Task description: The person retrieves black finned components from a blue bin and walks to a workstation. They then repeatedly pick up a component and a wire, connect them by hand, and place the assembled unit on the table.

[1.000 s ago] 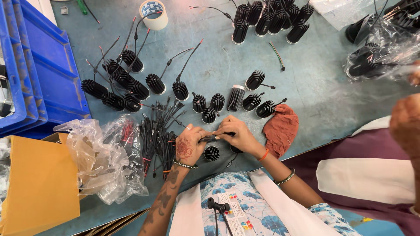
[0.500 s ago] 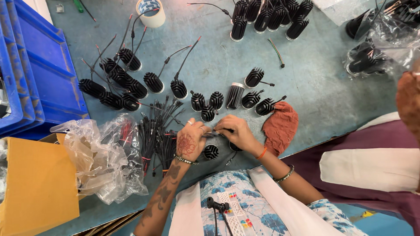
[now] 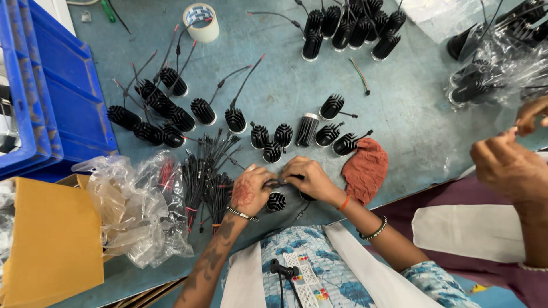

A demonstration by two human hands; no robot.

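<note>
My left hand (image 3: 249, 191) and my right hand (image 3: 306, 175) meet near the table's front edge, fingers pinched together on a small black wired part (image 3: 278, 182) held between them. Just below them lies a black finned heat sink (image 3: 276, 201). A bundle of black wire leads (image 3: 208, 177) lies left of my left hand. Several more black finned heat sinks (image 3: 273, 138) stand in a loose row just beyond my hands. A rust-coloured cloth (image 3: 365, 169) lies right of my right hand.
Blue bins (image 3: 40, 97) stand at the left, with a brown envelope (image 3: 51, 239) and crumpled clear plastic bags (image 3: 131, 205) near them. A tape roll (image 3: 201, 21) sits at the back. Another person's hands (image 3: 508, 159) work at the right beside bagged heat sinks (image 3: 491, 74).
My hands stay together on the small part with only slight finger movement. The other person's hands have come further into view at the right.
</note>
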